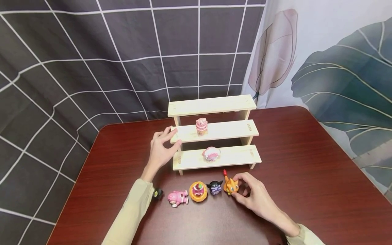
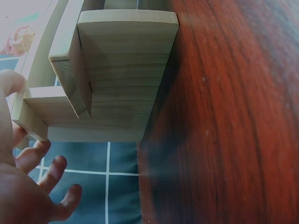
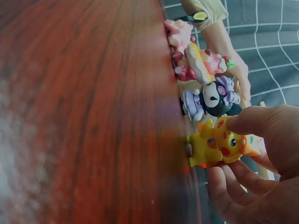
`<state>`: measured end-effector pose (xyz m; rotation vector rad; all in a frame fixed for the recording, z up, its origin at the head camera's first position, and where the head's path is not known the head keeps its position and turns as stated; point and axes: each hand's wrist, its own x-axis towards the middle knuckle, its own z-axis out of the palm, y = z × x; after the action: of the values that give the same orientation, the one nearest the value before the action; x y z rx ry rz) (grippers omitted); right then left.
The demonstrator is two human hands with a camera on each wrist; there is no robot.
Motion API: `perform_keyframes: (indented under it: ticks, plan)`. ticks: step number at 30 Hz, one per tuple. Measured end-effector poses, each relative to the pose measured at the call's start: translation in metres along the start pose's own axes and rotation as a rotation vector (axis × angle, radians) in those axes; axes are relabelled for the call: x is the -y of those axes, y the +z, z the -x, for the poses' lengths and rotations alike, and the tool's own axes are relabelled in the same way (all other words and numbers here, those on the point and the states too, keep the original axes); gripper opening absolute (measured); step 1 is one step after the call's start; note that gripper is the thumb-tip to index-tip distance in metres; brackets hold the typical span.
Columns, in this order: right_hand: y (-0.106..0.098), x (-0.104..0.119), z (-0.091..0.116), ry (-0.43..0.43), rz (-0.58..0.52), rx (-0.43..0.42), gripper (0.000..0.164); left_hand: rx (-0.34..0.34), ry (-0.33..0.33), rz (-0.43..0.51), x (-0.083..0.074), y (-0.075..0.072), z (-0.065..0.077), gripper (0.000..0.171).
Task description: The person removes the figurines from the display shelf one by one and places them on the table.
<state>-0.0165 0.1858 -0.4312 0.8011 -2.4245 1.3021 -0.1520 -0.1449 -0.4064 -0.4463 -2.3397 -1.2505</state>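
My right hand (image 1: 255,195) pinches a yellow-orange figurine (image 3: 210,142) with red cheeks between thumb and fingers; its red-tipped tail sticks up in the head view. The figurine stands upright at the right end of a row on the table. At the left end of the middle board of a three-tier wooden display shelf (image 1: 211,105), my left hand (image 1: 162,149) grips the board with thumb and fingertips, the other fingers spread. A pink cupcake-shaped figurine (image 1: 201,126) sits on the middle tier. On the bottom tier rests a round pink and white figurine (image 1: 211,153).
Left of the yellow figurine stand a black and purple figurine (image 1: 215,188), a figurine with a round orange tart (image 1: 194,199), and a pink one (image 1: 177,198). A small black piece (image 1: 157,193) lies beside the left sleeve. Dark grid cloth (image 1: 122,78) hangs behind the table (image 1: 306,163).
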Motion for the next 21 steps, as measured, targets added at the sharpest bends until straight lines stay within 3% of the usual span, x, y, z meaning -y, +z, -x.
perform_keyframes:
  ticks: [21]
  plan:
    - [-0.003, 0.0008, 0.0009, 0.007, 0.042, -0.011, 0.05, 0.003, -0.002, 0.007, 0.0009, 0.0001, 0.0, 0.046]
